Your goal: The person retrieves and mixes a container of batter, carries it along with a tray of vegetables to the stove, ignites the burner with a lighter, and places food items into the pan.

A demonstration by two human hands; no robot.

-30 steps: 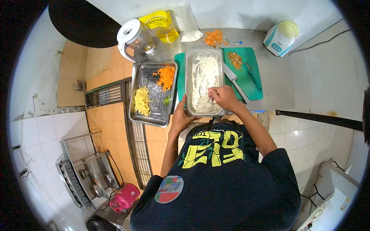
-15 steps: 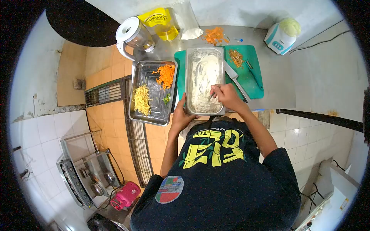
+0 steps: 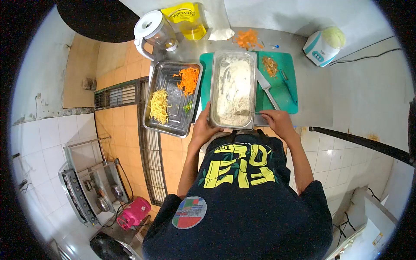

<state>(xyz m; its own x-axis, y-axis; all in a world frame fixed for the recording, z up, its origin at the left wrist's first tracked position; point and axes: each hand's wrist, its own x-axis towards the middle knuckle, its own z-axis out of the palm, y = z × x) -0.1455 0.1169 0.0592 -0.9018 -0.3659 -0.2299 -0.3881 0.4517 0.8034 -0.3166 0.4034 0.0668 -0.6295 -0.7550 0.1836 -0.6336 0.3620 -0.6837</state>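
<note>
Head view: at the counter (image 3: 315, 97), you stir a pale mixture (image 3: 232, 86) in a deep metal pan (image 3: 235, 52) that sits across the middle of a green cutting board (image 3: 285, 100). Your right hand (image 3: 277, 121) pinches a slim metal utensil (image 3: 258, 113), its far end in the mixture at the pan's near end. Your left hand (image 3: 203, 128) is spread against the near left corner of the pan, thumb apart from the fingers, seemingly bracing it.

The mixing looks only partly done: the surface is streaked and uneven, roughest around the utensil. Whether any dry powder lies underneath, you cannot tell from here.

The cutting appears complete. Shredded carrot (image 3: 188, 81), pale yellow strips (image 3: 159, 108) and a little chopped green (image 3: 187, 107) lie in separate piles in the tray (image 3: 174, 96) beside the pan, with none visible in the mixture. To the pan's right, a knife (image 3: 266, 89) and peeler (image 3: 288, 85) lie out of hand, near scraps (image 3: 270, 66) not yet cleared.
</note>
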